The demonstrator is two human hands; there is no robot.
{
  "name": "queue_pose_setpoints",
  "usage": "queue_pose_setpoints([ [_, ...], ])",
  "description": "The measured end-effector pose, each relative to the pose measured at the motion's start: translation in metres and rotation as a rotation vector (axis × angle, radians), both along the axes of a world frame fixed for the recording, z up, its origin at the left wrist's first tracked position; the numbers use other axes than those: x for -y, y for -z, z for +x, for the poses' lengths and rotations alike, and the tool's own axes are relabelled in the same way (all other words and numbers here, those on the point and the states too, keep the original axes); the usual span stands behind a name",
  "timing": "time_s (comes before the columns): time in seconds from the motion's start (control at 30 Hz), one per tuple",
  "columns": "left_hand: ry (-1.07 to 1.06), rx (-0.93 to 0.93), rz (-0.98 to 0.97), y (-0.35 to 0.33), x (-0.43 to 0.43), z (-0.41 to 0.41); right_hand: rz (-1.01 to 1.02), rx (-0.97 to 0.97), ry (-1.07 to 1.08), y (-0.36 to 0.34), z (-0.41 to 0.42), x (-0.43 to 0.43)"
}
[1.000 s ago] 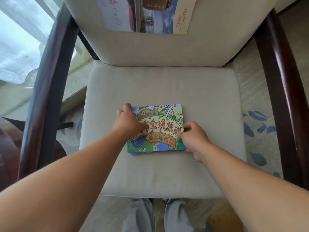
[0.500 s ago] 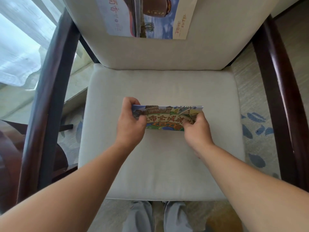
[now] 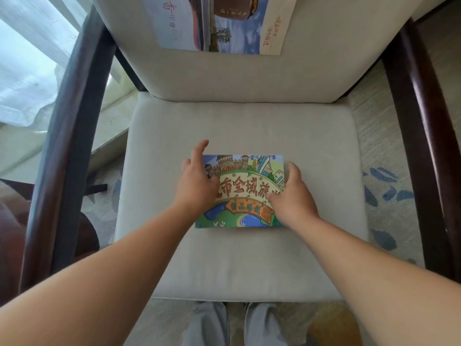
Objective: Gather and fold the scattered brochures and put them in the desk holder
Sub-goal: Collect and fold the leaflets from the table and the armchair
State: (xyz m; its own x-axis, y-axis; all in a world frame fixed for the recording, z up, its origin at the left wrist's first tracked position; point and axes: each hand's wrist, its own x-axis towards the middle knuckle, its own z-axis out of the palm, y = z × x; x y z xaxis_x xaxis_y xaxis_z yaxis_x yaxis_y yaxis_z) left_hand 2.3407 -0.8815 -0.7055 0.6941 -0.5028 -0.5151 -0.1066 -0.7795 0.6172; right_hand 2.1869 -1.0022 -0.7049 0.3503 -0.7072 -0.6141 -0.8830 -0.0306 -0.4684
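Observation:
A folded colourful cartoon brochure [image 3: 245, 188] lies flat on the beige seat cushion [image 3: 239, 126] of a chair. My left hand [image 3: 197, 181] rests on its left edge, fingers spread, thumb on the cover. My right hand [image 3: 293, 196] presses on its right side, fingers apart and flat. Neither hand grips it. Another brochure [image 3: 219, 23], opened out and showing a blue sky photo and pink lettering, leans against the chair back at the top. No desk holder is in view.
Dark wooden armrests stand at the left [image 3: 67, 146] and right [image 3: 421, 136] of the seat. A white curtain [image 3: 27, 61] hangs at the far left. Patterned carpet [image 3: 384, 196] shows on the right. My grey trouser legs [image 3: 232, 325] are at the bottom.
Half a second ago both hands held the brochure lifted on edge above the cushion. Now it lies flat again and both hands have loosened, resting open on its sides.

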Motion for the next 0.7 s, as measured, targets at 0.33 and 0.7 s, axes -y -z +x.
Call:
queue_pose_setpoints([
  [0.33, 0.733, 0.442, 0.120, 0.045, 0.015, -0.053, -0.286, -0.184, -0.830, 0.030, -0.010, 0.004],
  [0.7, 0.787, 0.603, 0.278, 0.064, -0.051, -0.010, -0.164, -0.237, -0.960, 0.030, -0.016, 0.022],
])
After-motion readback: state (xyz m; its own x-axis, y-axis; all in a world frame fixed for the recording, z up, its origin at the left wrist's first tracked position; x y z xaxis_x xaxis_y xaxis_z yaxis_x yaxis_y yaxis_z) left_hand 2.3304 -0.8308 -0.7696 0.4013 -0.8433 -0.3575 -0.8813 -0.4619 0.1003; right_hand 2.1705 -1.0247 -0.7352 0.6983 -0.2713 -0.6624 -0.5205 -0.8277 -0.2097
